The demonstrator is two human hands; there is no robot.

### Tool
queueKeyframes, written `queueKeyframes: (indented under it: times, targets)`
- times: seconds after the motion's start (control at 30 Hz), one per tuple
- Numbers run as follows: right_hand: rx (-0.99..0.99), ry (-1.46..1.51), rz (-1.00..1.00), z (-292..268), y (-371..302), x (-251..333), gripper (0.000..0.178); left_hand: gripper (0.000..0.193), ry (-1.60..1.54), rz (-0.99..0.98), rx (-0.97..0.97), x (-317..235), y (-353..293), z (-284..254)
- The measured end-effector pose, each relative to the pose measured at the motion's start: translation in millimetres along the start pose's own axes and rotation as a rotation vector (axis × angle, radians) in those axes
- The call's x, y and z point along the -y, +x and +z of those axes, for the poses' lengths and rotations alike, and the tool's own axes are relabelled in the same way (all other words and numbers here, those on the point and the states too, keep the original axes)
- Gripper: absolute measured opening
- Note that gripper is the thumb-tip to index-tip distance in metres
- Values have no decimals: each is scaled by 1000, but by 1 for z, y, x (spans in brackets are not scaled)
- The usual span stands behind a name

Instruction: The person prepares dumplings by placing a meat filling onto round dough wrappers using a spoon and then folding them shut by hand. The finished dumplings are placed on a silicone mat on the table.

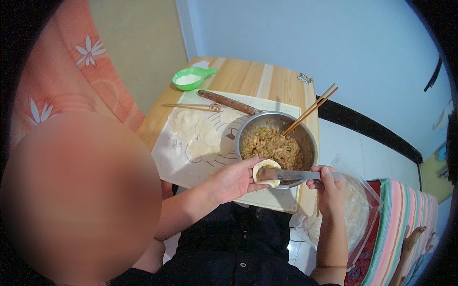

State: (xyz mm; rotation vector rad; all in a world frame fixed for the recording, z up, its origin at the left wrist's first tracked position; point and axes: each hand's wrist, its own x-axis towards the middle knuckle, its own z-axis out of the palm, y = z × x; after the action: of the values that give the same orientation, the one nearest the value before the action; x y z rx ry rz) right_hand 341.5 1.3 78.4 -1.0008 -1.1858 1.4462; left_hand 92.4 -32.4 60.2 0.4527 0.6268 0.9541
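Note:
My left hand (229, 182) is palm up and holds a round dumpling wrapper (256, 168) on its curled fingers, at the near rim of a steel bowl (312, 143). My right hand (329, 188) grips a flat metal spreader (305, 175), its far end laid on the wrapper. What filling lies under the blade is mostly hidden. Brown minced filling (274, 145) with green bits fills much of the bowl. A pair of chopsticks (310, 110) leans in it, sticking out to the upper right. Several flat wrappers (195, 131) overlap left of the bowl.
A white mat (167, 169) covers much of the wooden table (248, 76). On it lie a rolling pin (228, 101) and more chopsticks (188, 106). A green scoop (193, 78) of white powder stands far left. A clear plastic tray (355, 209) sits at right; another person is at left.

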Motion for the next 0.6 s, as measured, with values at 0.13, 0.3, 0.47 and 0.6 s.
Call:
queueKeyframes:
  times: [0.13,0.3,0.47,0.6]
  targets:
    - [-115,133,-56,-6,2,1,27,43,-56,20,33,0,-1,-4]
    - [-179,277,-25,-15,-3,-12,27,43,-185,78,122,2,-3,-11]
    - [-207,276,70,-4,-7,-19,29,45,-129,73,49,1,-8,-4]
    - [-151,362,40,-12,-5,-17,27,46,-25,45,51,-3,-9,-3]
